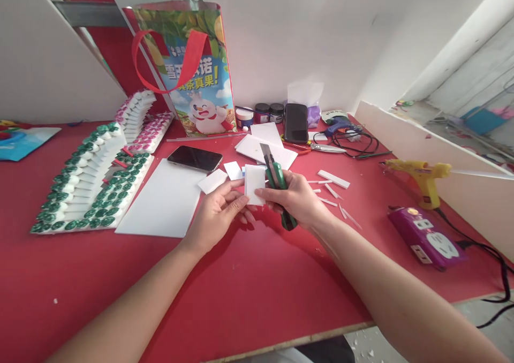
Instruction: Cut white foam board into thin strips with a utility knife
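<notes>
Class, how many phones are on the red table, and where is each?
2. One phone lies flat at the far edge of the white board; another phone is propped up near the scissors. The bag could hide more.

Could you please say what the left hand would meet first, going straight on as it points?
Past its white card, the left hand would likely meet the right hand holding the green utility knife; depth is unclear.

The single view is taken from the person's head, facing forward and down. Both forearms (395, 293) run up from the lower edge, close to the lens. The left hand (214, 210) and right hand (300, 196) lie near mid-frame. Coverage is wide: red table (225, 299) around the hands, white panel (329, 42) beyond them, floor (375, 346) below and right of them.
</notes>
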Demonstrator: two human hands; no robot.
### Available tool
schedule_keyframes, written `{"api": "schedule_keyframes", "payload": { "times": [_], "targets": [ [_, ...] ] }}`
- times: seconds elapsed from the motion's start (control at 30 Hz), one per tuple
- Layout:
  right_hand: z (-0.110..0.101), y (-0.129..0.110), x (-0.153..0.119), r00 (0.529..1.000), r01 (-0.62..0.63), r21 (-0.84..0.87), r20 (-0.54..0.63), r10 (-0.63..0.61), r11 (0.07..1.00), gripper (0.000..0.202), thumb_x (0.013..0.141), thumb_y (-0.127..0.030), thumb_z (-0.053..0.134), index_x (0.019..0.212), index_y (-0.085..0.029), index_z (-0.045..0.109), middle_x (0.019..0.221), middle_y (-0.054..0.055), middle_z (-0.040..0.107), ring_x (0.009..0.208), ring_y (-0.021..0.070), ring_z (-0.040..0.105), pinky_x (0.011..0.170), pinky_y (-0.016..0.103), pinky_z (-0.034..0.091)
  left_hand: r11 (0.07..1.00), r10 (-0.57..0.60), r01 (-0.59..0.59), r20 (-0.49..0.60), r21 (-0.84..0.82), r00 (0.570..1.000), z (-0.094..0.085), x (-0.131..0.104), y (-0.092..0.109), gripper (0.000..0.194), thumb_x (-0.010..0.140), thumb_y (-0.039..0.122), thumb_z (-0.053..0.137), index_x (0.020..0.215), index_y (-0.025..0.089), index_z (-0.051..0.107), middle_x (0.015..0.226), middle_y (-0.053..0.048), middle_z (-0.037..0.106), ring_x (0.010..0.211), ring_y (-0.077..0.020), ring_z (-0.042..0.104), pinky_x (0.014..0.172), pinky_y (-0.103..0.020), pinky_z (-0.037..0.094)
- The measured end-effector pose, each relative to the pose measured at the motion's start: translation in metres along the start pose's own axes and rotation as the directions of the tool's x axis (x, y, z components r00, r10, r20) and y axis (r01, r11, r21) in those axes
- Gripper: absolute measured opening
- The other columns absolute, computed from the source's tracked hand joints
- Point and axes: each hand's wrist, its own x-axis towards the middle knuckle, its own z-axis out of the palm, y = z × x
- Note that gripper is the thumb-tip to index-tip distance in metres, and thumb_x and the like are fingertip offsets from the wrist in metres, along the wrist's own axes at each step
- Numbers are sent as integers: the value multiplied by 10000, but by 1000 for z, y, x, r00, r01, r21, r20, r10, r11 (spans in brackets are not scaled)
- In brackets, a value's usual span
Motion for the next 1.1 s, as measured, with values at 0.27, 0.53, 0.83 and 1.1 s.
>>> {"api": "schedule_keyframes", "payload": {
  "times": [0.27, 0.53, 0.83, 1.1],
  "targets": [
    [-3, -2, 0, 1000, 0, -157, 24, 4, 988, 316, 712, -345, 770, 713, -216, 481, 468, -81, 483, 397, 80, 385, 405, 231, 308, 999, 17, -15, -43, 46, 999, -1, 0, -2, 250, 875, 371, 659, 1031, 176, 634, 775, -6, 697, 665, -144, 671, 688, -282, 565],
    [-7, 2, 3, 999, -23, -110, -25, 20, 994, 256, 717, -280, 738, 680, -205, 495, 454, -53, 505, 402, 84, 399, 397, 224, 301, 998, -57, 60, -198, 6, 979, -4, 3, -3, 260, 834, 398, 676, 896, 164, 580, 726, -12, 695, 693, -201, 727, 686, -348, 614],
    [-27, -3, 9, 990, -107, 90, -86, 115, 990, 210, 726, -254, 732, 712, -178, 537, 506, 21, 605, 384, 86, 442, 389, 223, 341, 968, -133, 92, -164, -234, 977, -12, 6, 1, 237, 728, 283, 741, 793, 156, 551, 705, 4, 694, 724, -242, 751, 797, -453, 627],
    [-21, -5, 7, 991, -58, 200, -105, 81, 978, 283, 633, -267, 828, 688, -169, 568, 564, -35, 520, 482, 70, 436, 391, 200, 325, 969, -181, 151, -140, -197, 974, -13, 8, 4, 244, 792, 280, 690, 896, 167, 500, 757, -25, 725, 692, -245, 755, 652, -350, 614]
  ]
}}
